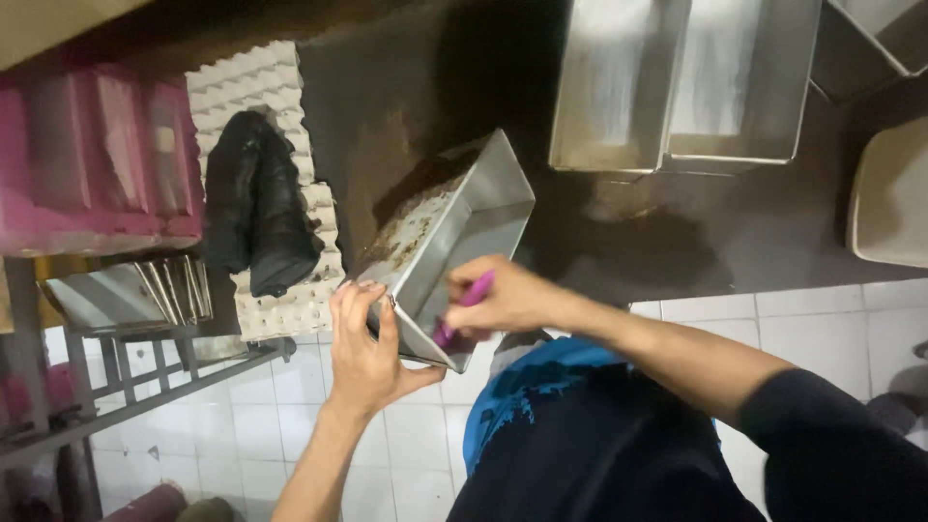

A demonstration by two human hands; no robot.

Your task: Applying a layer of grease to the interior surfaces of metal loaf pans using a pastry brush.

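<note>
My left hand (364, 350) grips the near rim of a rectangular metal baking tin (483, 208), which is tilted over the edge of a dark work surface (677, 246). Brown crumbs and residue cling to the tin's inner wall. My right hand (507, 298) is closed around a pink-handled tool (464, 304) whose lower end reaches inside the tin near its front corner. What the tool's tip looks like is hidden by the tin's wall.
Several clean metal tins (677, 82) stand at the back of the surface. A black cloth (256, 213) lies on a white egg tray (246, 82). Pink tins (97, 159) and a metal rack (126, 309) sit at left. White floor tiles (822, 329) lie below.
</note>
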